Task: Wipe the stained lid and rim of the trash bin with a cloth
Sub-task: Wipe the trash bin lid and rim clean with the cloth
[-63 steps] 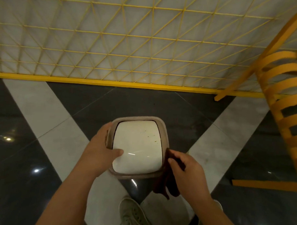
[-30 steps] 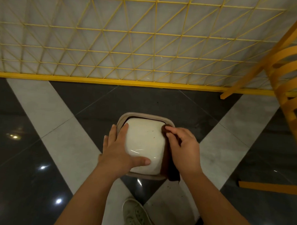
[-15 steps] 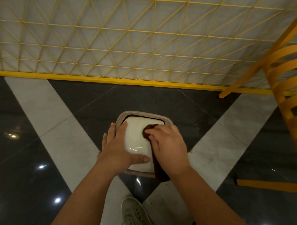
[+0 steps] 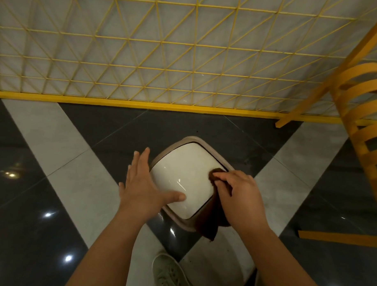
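A small trash bin stands on the floor below me, with a cream lid set in a taupe rim. My left hand lies flat against the bin's left side, fingers spread, thumb resting on the lid's near part. My right hand presses a dark brown cloth onto the lid's right edge. The cloth's loose end hangs down over the rim on the near right side. The right part of the rim is hidden under hand and cloth.
A yellow wire-grid fence with a yellow base bar runs across behind the bin. A yellow slatted chair stands at the right, with a yellow bar on the floor. My grey shoe is just below the bin.
The bin has turned so it sits diagonally. My right hand with the cloth slid from the lid's upper middle to its right edge. My left hand opened flatter along the left side.
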The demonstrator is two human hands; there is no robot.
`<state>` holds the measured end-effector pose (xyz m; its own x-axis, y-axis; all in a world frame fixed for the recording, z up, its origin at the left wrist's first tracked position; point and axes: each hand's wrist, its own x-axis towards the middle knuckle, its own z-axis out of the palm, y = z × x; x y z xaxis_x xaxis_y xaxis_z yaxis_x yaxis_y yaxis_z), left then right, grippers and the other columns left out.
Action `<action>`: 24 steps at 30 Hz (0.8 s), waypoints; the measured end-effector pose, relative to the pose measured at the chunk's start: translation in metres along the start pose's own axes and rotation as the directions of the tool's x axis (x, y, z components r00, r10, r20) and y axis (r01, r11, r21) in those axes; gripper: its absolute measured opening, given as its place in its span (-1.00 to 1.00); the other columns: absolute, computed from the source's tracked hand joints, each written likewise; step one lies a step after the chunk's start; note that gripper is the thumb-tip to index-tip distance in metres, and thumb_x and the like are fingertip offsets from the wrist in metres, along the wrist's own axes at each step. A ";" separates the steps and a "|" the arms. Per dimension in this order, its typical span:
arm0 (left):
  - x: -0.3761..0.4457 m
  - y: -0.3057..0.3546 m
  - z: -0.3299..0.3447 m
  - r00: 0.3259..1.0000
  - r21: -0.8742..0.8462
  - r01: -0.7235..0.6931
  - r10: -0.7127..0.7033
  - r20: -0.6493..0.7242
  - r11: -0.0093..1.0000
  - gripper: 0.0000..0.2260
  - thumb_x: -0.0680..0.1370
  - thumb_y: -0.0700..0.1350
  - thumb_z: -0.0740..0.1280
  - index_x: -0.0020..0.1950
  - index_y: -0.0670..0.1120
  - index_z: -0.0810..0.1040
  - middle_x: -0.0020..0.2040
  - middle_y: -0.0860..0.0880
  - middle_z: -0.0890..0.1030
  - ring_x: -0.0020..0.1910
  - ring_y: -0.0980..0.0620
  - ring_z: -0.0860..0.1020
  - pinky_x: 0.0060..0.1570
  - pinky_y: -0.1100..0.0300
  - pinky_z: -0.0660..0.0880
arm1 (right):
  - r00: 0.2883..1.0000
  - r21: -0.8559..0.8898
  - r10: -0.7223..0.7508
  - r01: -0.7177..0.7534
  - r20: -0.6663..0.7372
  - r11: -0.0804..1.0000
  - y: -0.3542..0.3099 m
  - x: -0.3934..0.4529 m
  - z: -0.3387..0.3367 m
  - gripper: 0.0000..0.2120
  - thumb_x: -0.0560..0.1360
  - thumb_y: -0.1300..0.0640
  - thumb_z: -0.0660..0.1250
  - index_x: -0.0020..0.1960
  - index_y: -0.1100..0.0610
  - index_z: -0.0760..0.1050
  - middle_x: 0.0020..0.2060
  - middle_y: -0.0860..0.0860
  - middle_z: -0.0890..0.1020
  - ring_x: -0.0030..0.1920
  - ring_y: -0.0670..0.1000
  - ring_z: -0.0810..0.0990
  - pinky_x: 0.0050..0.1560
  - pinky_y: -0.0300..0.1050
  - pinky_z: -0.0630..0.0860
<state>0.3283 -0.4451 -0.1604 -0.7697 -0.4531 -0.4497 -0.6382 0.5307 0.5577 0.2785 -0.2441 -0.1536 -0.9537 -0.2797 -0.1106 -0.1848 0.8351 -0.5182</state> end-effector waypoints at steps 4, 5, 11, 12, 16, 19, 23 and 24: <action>-0.005 0.004 0.000 0.997 -0.232 -0.041 0.054 0.050 0.972 0.01 0.20 0.01 0.62 0.47 0.21 0.07 0.47 0.08 0.15 0.43 -0.06 0.24 0.31 -0.09 0.37 | 0.998 -0.038 -0.052 0.051 -0.032 0.998 -0.002 -0.015 0.000 -0.77 0.48 0.06 0.38 0.14 -0.04 0.59 0.09 -0.06 0.62 0.14 -0.03 0.50 0.17 -0.25 0.33; -0.007 0.006 0.000 0.995 -0.255 -0.062 0.080 0.058 0.965 -0.05 0.23 -0.06 0.61 0.45 0.21 0.12 0.41 0.10 0.20 0.39 -0.03 0.28 0.27 -0.03 0.39 | 0.994 -0.080 -0.110 0.109 -0.008 0.991 -0.005 -0.018 0.001 -0.74 0.39 0.08 0.48 0.08 -0.01 0.63 0.03 -0.03 0.65 0.07 0.00 0.57 0.13 -0.18 0.43; -0.010 0.016 0.000 0.994 -0.252 -0.065 0.086 0.073 0.966 -0.08 0.28 -0.15 0.58 0.47 0.20 0.13 0.50 0.03 0.14 0.44 -0.06 0.24 0.36 -0.07 0.32 | 0.905 -0.168 -0.417 0.426 0.087 0.889 -0.026 -0.005 0.018 -0.61 0.21 0.11 0.60 0.02 0.02 0.63 -0.07 -0.01 0.66 -0.07 0.04 0.63 -0.01 -0.02 0.57; -0.010 0.015 -0.001 0.994 -0.253 -0.059 0.082 0.078 0.966 -0.07 0.28 -0.15 0.58 0.48 0.20 0.12 0.50 0.03 0.13 0.44 -0.06 0.23 0.36 -0.08 0.31 | 0.922 -0.141 -0.385 0.386 0.037 0.912 -0.025 0.003 0.018 -0.66 0.27 0.15 0.57 0.02 0.04 0.64 -0.06 0.00 0.67 -0.04 0.05 0.62 0.03 -0.01 0.55; -0.010 0.011 -0.001 0.992 -0.268 -0.048 0.077 0.100 0.962 -0.08 0.28 -0.12 0.59 0.46 0.23 0.13 0.49 0.06 0.14 0.42 -0.04 0.26 0.32 -0.04 0.36 | 0.998 0.137 0.007 0.003 -0.070 0.991 -0.004 0.024 0.009 -0.76 0.56 0.07 0.26 0.20 -0.07 0.55 0.16 -0.08 0.58 0.18 -0.08 0.43 0.23 -0.23 0.29; -0.008 0.014 0.000 0.985 -0.278 -0.055 0.097 0.141 0.959 -0.09 0.29 -0.13 0.58 0.45 0.27 0.12 0.50 0.09 0.13 0.44 -0.05 0.24 0.33 -0.09 0.36 | 0.993 0.131 0.095 -0.086 -0.065 0.988 0.011 0.014 0.009 -0.75 0.57 0.04 0.23 0.21 -0.07 0.54 0.18 -0.08 0.56 0.21 -0.07 0.42 0.19 -0.27 0.22; -0.007 0.020 -0.001 0.975 -0.226 -0.063 0.109 0.194 0.972 -0.07 0.33 -0.17 0.55 0.47 0.30 0.06 0.53 0.10 0.06 0.48 -0.03 0.17 0.38 -0.07 0.29 | 0.995 0.040 -0.064 0.067 -0.080 0.997 -0.004 -0.019 0.015 -0.70 0.38 0.15 0.48 0.11 0.03 0.60 0.07 0.03 0.64 0.09 0.06 0.58 0.18 -0.18 0.40; -0.006 0.020 -0.001 0.975 -0.225 -0.062 0.108 0.194 0.972 -0.07 0.34 -0.16 0.55 0.46 0.32 0.05 0.54 0.10 0.06 0.48 -0.03 0.17 0.38 -0.07 0.29 | 0.986 -0.026 -0.159 0.158 -0.039 0.987 -0.011 -0.022 0.019 -0.61 0.25 0.17 0.58 0.06 0.06 0.63 0.00 0.05 0.66 0.01 0.09 0.63 0.10 -0.08 0.53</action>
<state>0.3206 -0.4323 -0.1458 -0.8220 -0.2455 -0.5139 -0.5692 0.3828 0.7276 0.3063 -0.2559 -0.1621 -0.9207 -0.3901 0.0067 -0.3394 0.7923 -0.5070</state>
